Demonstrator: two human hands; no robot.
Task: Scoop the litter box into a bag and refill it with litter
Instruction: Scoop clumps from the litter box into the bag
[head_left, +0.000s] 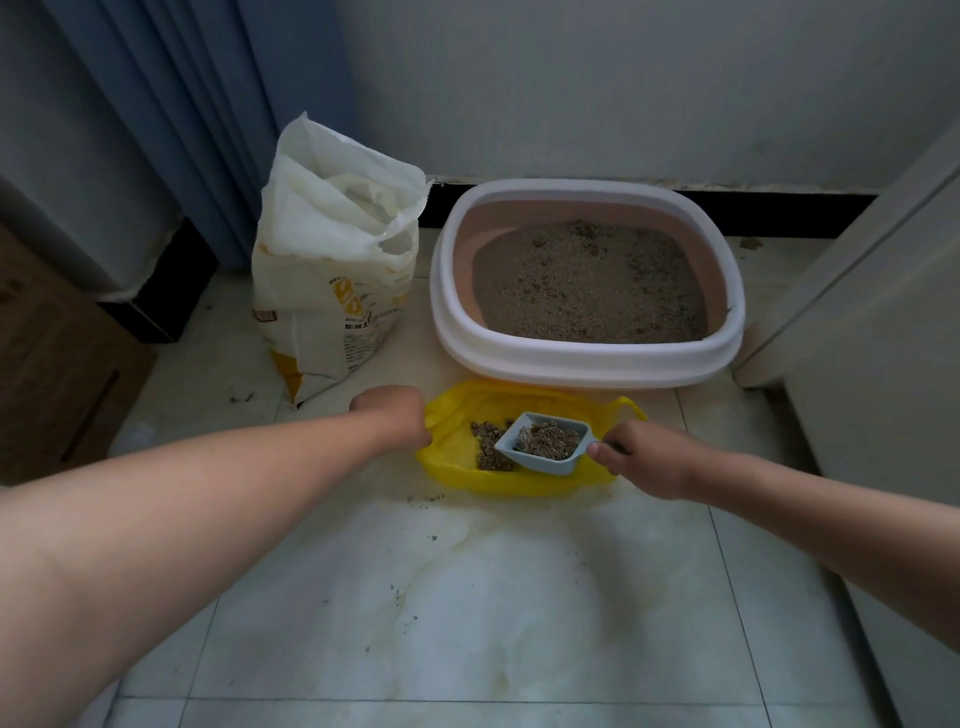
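Note:
A white-rimmed, pink-walled litter box (582, 358) full of grey-brown litter stands against the back wall. In front of it an open yellow plastic bag (457, 467) lies on the floor with a small heap of used litter inside. My right hand (644, 457) grips the handle of a light grey scoop (540, 457), which is loaded with litter and held over the bag. My left hand (395, 415) grips the bag's left edge. A tall, open white litter sack (332, 270) stands to the left of the box.
Pale tiled floor (467, 597) with scattered litter crumbs lies in front. Blue curtains (208, 104) hang at the back left, a brown cardboard box (57, 353) sits at far left, and a white door or cabinet side (872, 312) closes off the right.

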